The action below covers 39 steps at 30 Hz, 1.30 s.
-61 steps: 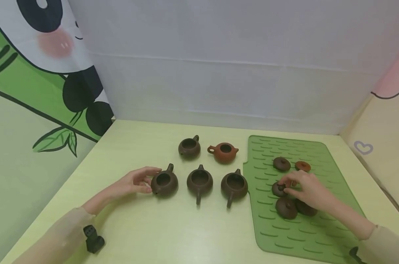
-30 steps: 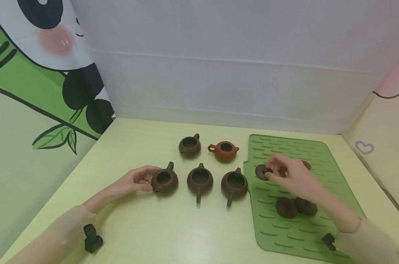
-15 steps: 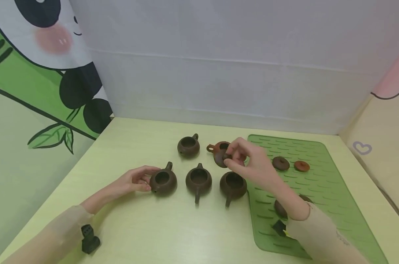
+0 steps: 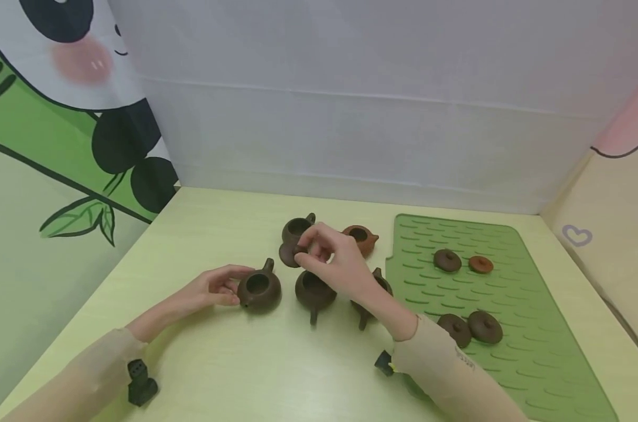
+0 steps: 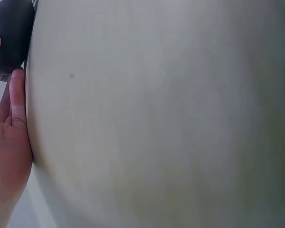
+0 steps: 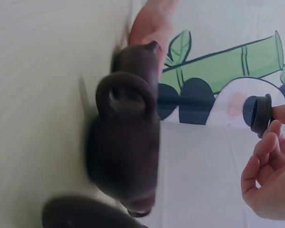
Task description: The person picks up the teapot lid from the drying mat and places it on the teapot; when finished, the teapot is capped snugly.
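In the head view my right hand point(image 4: 337, 264) pinches a dark brown teapot lid point(image 4: 291, 255) by its knob. The lid hangs tilted in the air, in front of the back dark teapot point(image 4: 297, 228) and left of the reddish teapot point(image 4: 363, 239). The right wrist view shows the lid point(image 6: 262, 115) edge-on between thumb and fingers. My left hand point(image 4: 215, 288) holds the side of the leftmost dark lidless teapot point(image 4: 261, 296), thumb in front and fingers behind. Two more dark teapots, the middle one point(image 4: 314, 293) and the right one point(image 4: 374, 287), are partly covered by my right arm.
A green ribbed mat point(image 4: 429, 234) lies on the right of the pale table point(image 4: 234, 363). On it rest a dark lid point(image 4: 447, 260), a small reddish lid point(image 4: 480, 264) and two larger dark lids point(image 4: 484, 327) side by side. A white cloth point(image 4: 350, 135) hangs behind the table.
My right hand has lifted the dark lid off the mat and carried it left, past the reddish teapot. My left hand has stayed at the leftmost teapot.
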{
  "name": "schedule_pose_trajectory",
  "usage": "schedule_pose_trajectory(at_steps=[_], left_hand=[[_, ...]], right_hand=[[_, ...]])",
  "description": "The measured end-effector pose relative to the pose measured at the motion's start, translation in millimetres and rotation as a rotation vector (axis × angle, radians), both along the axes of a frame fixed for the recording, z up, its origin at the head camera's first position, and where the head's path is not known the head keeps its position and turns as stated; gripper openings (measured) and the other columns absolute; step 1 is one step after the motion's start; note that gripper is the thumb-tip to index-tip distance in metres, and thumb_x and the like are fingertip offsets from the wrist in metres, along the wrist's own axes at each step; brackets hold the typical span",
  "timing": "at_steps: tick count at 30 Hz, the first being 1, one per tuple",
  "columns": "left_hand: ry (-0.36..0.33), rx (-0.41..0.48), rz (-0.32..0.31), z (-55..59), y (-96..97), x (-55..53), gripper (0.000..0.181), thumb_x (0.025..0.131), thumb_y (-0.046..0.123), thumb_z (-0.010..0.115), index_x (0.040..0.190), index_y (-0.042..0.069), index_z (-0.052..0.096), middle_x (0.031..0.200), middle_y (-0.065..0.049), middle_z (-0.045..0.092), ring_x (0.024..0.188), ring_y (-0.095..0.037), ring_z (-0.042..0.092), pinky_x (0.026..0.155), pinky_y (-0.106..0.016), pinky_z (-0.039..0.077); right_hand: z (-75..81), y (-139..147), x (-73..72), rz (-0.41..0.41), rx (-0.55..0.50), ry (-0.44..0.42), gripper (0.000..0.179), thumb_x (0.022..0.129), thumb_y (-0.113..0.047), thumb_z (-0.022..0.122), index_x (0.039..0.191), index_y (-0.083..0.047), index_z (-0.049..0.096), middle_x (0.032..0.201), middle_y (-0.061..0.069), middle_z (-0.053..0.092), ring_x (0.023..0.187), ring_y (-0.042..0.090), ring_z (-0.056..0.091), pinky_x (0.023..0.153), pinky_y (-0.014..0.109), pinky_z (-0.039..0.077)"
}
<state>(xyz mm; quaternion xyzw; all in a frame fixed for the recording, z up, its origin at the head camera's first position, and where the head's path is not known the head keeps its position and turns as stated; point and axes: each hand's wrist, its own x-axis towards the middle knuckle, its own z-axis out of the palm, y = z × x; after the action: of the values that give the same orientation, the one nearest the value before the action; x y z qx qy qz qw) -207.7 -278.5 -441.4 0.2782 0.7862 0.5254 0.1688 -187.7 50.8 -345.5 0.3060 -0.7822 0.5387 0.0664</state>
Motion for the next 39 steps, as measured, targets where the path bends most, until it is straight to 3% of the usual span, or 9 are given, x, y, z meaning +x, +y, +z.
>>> schedule_pose_trajectory(at_steps=[5,11,20,26,39], left_hand=[[-0.009,-0.012,0.007,-0.1,-2.3,-0.3,0.059,0.092,0.006,0.066,0.146,0.004,0.044,0.132,0.007,0.06,0.095,-0.012,0.066,0.084,-0.022,0.053],[-0.009,-0.018,0.006,-1.1,-2.6,-0.5,0.056,0.093,0.007,0.064,0.146,0.004,0.044,0.134,0.0,0.059,0.096,-0.014,0.066,0.084,-0.023,0.053],[-0.026,-0.008,0.034,0.6,-1.7,-0.7,0.056,0.092,0.005,0.065,0.142,-0.005,0.043,0.125,0.017,0.06,0.094,-0.008,0.064,0.083,-0.02,0.053],[-0.023,-0.011,0.035,-0.4,-2.4,-0.9,0.058,0.091,0.005,0.066,0.143,-0.005,0.042,0.123,0.021,0.061,0.095,-0.007,0.065,0.083,-0.02,0.053],[-0.012,-0.017,0.025,-1.8,-2.8,-1.0,0.056,0.093,0.006,0.065,0.144,-0.001,0.044,0.128,0.018,0.06,0.099,-0.01,0.064,0.085,-0.02,0.052]], right_hand=[[-13.3,-24.5,-7.9,0.055,-0.017,-0.083,0.012,0.091,-0.014,0.069,0.101,-0.016,0.063,0.07,0.002,0.058,0.058,0.012,0.048,0.056,0.021,0.039],[-25.5,-45.9,-11.0,0.046,0.03,-0.154,0.011,0.092,-0.019,0.068,0.102,-0.019,0.063,0.073,0.001,0.06,0.06,0.01,0.051,0.058,0.02,0.04],[-39.0,-62.6,-12.5,0.04,0.126,-0.203,0.008,0.093,-0.023,0.067,0.1,-0.022,0.063,0.078,-0.003,0.062,0.063,0.01,0.052,0.057,0.02,0.042],[-40.4,-67.2,-11.3,0.046,0.19,-0.198,0.008,0.093,-0.021,0.069,0.099,-0.019,0.064,0.078,-0.003,0.063,0.058,0.008,0.049,0.055,0.019,0.039],[-46.5,-74.2,-11.8,-0.017,0.318,-0.131,0.01,0.09,-0.021,0.073,0.098,-0.02,0.067,0.075,-0.008,0.062,0.056,0.002,0.046,0.053,0.016,0.036]])
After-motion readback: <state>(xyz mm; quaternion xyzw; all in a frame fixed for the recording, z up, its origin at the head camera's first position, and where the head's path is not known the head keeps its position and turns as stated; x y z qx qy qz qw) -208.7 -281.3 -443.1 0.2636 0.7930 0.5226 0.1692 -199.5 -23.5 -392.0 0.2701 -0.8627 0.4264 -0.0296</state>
